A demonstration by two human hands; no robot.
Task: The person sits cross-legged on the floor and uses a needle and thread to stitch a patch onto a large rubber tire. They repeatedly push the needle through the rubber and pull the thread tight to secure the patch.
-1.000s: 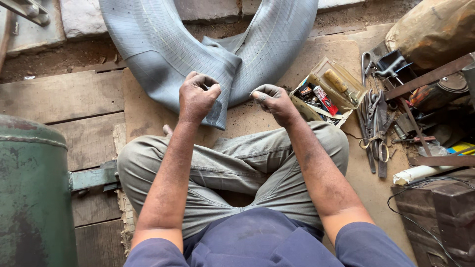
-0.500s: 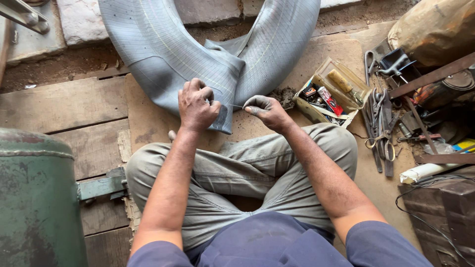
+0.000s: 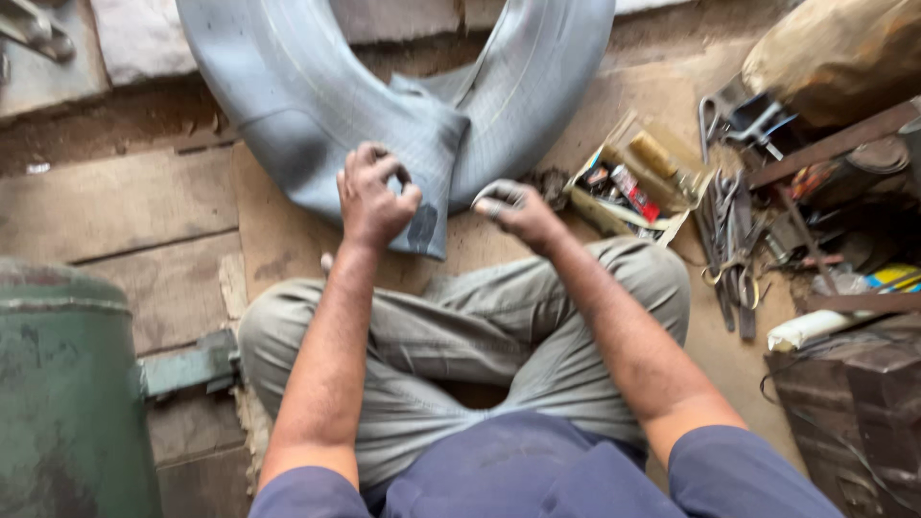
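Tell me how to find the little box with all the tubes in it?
Start at the big grey rubber inner tube curving across the top of the wooden floor. Follow its right end down to the person's right hand; just right of that hand lies a small open cardboard box. Unlike the dark metal tools beside it, it is pale and holds small colourful tubes.
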